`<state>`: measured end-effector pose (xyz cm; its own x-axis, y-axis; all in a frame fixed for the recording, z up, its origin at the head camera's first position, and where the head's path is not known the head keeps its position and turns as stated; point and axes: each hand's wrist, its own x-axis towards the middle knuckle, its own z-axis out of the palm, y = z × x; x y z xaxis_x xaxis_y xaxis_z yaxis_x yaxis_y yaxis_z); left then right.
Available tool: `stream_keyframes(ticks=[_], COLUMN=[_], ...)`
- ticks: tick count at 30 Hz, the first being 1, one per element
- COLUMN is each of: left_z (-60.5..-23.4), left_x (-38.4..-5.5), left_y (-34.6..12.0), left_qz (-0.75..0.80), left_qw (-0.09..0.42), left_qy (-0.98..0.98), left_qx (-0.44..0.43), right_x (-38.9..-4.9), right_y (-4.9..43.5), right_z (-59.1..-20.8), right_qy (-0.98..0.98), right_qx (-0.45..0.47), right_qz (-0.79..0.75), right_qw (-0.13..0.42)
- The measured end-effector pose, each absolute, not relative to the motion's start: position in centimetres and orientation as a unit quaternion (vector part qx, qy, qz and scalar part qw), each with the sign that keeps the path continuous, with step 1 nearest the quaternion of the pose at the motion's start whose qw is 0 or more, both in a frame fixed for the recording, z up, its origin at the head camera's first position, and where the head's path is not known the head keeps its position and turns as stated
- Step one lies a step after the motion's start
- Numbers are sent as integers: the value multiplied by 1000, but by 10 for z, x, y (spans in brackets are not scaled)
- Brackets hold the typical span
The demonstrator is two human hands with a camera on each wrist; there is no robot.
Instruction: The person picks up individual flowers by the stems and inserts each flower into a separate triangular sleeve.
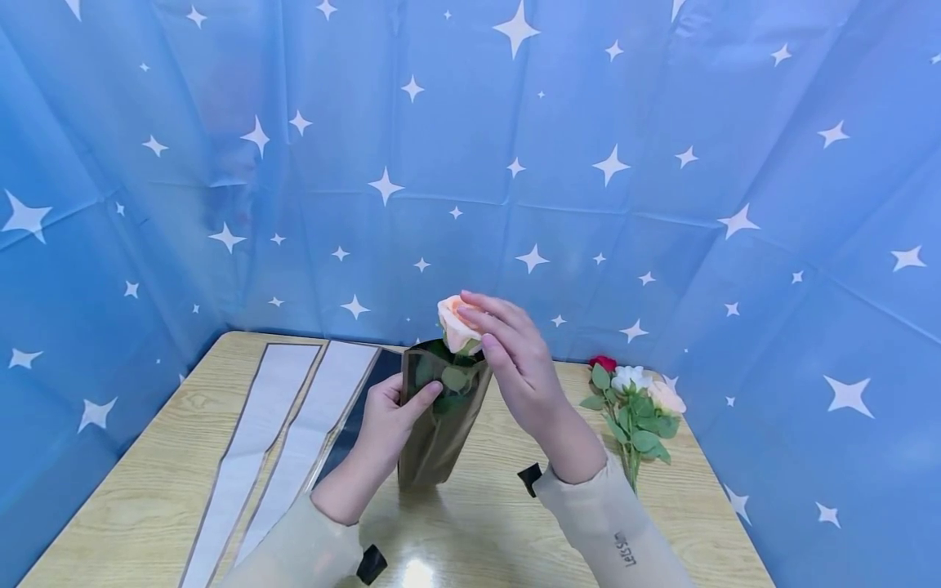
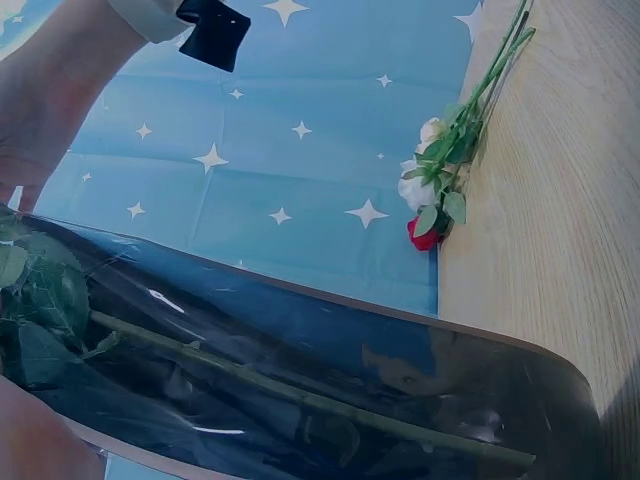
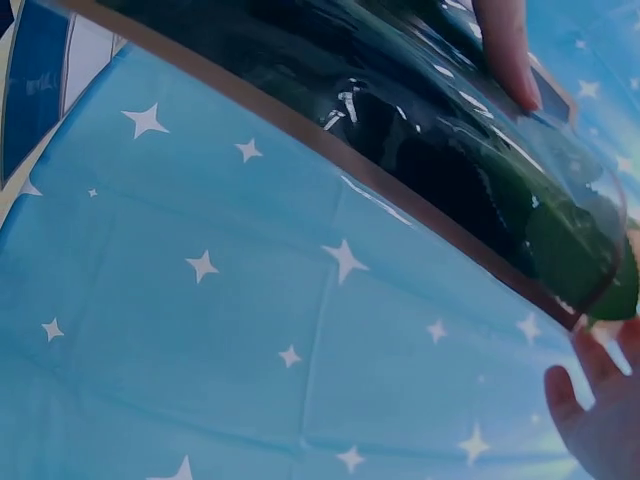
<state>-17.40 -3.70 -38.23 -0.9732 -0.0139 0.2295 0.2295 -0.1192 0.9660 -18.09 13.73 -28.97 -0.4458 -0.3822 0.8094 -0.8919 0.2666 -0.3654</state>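
A dark see-through flower sleeve (image 1: 435, 447) with a brown border stands tilted over the table. In it is a peach rose (image 1: 454, 325), its bloom above the open top. Through the film the left wrist view shows the green stem (image 2: 300, 397) and leaves. My left hand (image 1: 390, 418) grips the sleeve near its top, thumb across the front. My right hand (image 1: 525, 371) rests extended fingers against the right side of the bloom, partly covering it. The right wrist view catches only part of this hand (image 3: 605, 425), beside the sleeve's mouth.
Two long white sheets (image 1: 257, 457) with dark borders lie on the table's left, a dark blue sheet (image 1: 353, 420) beside them. Red, white and peach roses (image 1: 639, 404) lie on the right. A blue star-patterned curtain (image 1: 470, 163) surrounds the wooden table (image 1: 500, 539).
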Motion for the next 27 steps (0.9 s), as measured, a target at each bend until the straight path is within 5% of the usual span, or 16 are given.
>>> stream_keyframes(ticks=[27], left_z=[-375], left_x=[-177], left_y=[-40], left_qz=[-765], left_qw=[72], left_qy=[-636], left_qx=[-71], right_x=[-178], right_y=[134], right_z=[-289], right_qy=[-781], right_qx=[429], right_qz=[329], right_qw=[313])
